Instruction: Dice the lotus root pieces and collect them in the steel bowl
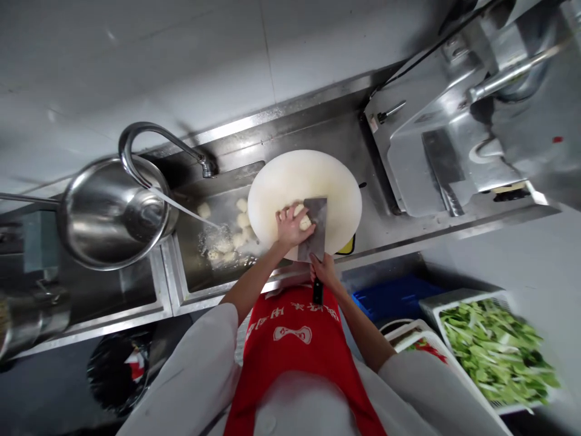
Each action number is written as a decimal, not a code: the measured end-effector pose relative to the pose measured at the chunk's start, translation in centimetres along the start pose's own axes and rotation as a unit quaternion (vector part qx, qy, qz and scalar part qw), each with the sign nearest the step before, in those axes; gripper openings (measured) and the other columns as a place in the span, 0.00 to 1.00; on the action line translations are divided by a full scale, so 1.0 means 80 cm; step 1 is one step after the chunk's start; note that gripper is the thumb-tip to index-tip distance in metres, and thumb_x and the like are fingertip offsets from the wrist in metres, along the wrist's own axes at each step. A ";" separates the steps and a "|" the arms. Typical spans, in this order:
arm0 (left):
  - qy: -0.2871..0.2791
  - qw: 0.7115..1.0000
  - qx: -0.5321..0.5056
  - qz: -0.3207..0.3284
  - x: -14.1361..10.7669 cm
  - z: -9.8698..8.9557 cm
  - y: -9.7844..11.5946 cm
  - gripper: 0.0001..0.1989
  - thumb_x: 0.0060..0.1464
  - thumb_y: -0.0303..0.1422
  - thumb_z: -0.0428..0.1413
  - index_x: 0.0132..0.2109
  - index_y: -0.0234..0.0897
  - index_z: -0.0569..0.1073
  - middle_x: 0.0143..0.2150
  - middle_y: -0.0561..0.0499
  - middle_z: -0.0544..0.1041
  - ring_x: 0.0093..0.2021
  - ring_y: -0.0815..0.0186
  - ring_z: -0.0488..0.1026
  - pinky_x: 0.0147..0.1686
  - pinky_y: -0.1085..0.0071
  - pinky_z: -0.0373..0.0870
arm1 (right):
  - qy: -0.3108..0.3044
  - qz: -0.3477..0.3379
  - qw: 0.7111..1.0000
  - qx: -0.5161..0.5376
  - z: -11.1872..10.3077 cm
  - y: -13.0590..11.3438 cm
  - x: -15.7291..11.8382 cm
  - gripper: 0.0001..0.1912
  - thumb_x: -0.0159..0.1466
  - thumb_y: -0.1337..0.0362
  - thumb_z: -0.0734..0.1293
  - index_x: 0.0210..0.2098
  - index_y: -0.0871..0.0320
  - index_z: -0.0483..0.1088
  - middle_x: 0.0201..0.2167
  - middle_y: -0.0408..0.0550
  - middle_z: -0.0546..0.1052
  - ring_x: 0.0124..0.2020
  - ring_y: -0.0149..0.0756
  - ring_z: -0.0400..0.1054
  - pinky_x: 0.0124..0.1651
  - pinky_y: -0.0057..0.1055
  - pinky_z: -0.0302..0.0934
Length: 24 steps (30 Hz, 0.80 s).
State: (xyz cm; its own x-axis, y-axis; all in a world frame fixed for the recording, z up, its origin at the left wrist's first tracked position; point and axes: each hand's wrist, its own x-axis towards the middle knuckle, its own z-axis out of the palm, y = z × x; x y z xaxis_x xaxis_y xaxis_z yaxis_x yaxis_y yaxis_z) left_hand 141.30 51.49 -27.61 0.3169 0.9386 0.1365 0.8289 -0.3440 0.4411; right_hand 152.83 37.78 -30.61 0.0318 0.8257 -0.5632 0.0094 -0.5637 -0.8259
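Note:
A round white cutting board (pixel 276 181) lies over the right part of the sink. On it, my left hand (pixel 290 229) is closed over a pale, peeled vegetable piece (pixel 305 223), whose exact kind I cannot make out. My right hand (pixel 323 269) grips a cleaver (pixel 315 227) by its black handle. The broad blade stands right beside my left fingers, against or close to the pale piece. Left of the board, several similar pale pieces (pixel 242 221) sit in the wet sink basin (pixel 193 275).
Water runs from a curved faucet (pixel 158 128) into the basin. A large steel bowl (pixel 72 212) stands at the left. Another cleaver (pixel 438 163) lies by a slicing machine (pixel 508 133) at right. A basket of chopped greens (pixel 497 351) stands low at the right, near a blue crate (pixel 394 297).

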 end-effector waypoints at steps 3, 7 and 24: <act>0.029 0.998 -0.054 0.008 -0.003 -0.001 -0.015 0.27 0.51 0.48 0.59 0.57 0.45 0.72 0.63 0.45 0.63 0.62 0.50 0.58 0.61 0.52 0.52 | -0.003 -0.019 1.000 -0.007 0.038 -0.014 0.012 0.16 0.63 0.48 0.58 0.29 0.53 0.58 0.12 0.35 0.60 0.12 0.29 0.55 0.17 0.26 0.54; 0.091 0.989 -0.117 0.004 -0.016 -0.038 -0.040 0.25 0.51 0.43 0.60 0.56 0.43 0.71 0.63 0.44 0.63 0.62 0.53 0.60 0.61 0.55 0.56 | 0.028 -0.108 0.987 -0.119 0.069 -0.038 0.008 0.14 0.62 0.53 0.59 0.31 0.57 0.64 0.18 0.42 0.69 0.21 0.32 0.62 0.25 0.27 0.57; 0.286 0.556 -0.670 -0.400 -0.149 -0.414 -0.599 0.27 0.58 0.55 0.44 0.45 0.36 0.69 0.31 0.48 0.73 0.33 0.59 0.74 0.32 0.59 0.76 | -0.110 -0.322 0.847 -0.407 0.459 -0.244 -0.009 0.12 0.67 0.59 0.57 0.32 0.57 0.66 0.26 0.49 0.74 0.28 0.35 0.69 0.31 0.27 0.56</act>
State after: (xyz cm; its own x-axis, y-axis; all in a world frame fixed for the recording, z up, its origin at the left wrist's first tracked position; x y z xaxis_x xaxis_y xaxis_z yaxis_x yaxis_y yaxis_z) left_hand 82.58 57.69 -20.99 -0.4227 0.7638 -0.4878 -0.6093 0.1590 0.7768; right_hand 115.96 48.96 -15.00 -0.4281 0.9012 -0.0675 0.6441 0.2519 -0.7223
